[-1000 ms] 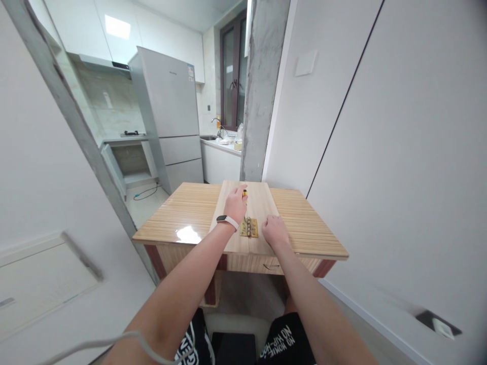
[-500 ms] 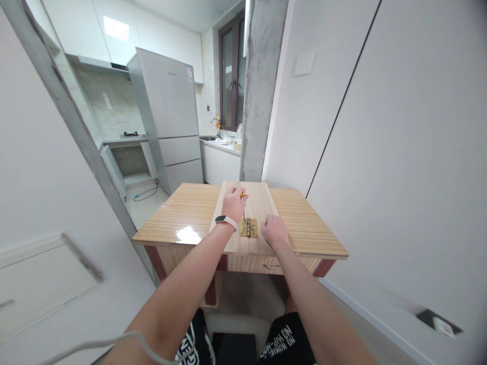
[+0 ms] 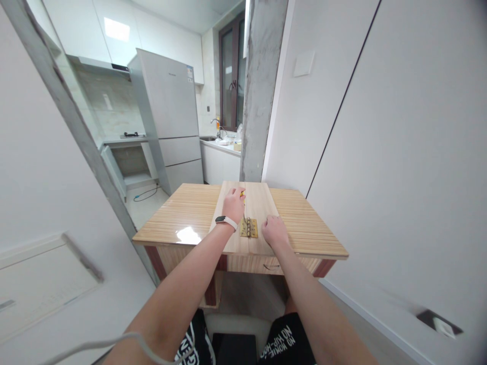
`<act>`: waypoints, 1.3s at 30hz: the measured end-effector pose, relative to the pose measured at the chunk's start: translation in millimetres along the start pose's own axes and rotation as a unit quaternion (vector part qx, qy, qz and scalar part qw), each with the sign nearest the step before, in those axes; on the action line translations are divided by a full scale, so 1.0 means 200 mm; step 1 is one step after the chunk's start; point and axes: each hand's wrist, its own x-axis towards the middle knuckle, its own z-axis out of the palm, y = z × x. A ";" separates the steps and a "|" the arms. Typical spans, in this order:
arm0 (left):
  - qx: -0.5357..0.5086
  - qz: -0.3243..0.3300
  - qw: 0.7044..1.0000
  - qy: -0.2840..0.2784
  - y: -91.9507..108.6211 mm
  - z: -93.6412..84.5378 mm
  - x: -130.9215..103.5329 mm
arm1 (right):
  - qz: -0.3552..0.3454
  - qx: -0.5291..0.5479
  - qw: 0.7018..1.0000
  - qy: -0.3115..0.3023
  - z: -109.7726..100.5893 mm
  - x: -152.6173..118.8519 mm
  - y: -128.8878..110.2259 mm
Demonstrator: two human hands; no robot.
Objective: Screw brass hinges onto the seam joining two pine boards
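My left hand (image 3: 233, 205), with a white-banded wrist device, holds a yellow-handled screwdriver (image 3: 242, 194) upright. Its thin shaft reaches down to the upper left part of a brass hinge (image 3: 248, 228). That hinge lies open across the seam between two pale boards (image 3: 258, 195) on the table. Just right of the hinge, my right hand (image 3: 274, 229) rests on the right board with its fingers curled in; whether anything is under them is hidden.
The boards lie on a wood-grain table (image 3: 304, 218) with a drawer handle (image 3: 271, 266) at its front. Walls flank both sides. Behind are a fridge (image 3: 171, 101), a sink counter (image 3: 224, 147) and a grey pillar (image 3: 262, 91). A pale cable crosses the lower left.
The fingers of my left hand have shifted slightly on the yellow handle, showing more of it. My right hand has stayed in place.
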 end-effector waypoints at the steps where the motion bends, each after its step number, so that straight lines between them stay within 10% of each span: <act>1: -0.007 0.005 1.000 -0.001 0.01 0.00 0.00 | 0.001 -0.001 1.000 0.000 0.00 0.00 0.00; 39: -0.032 0.016 0.999 -0.012 0.01 -0.01 -0.02 | -0.012 -0.005 1.000 0.016 0.01 0.00 0.01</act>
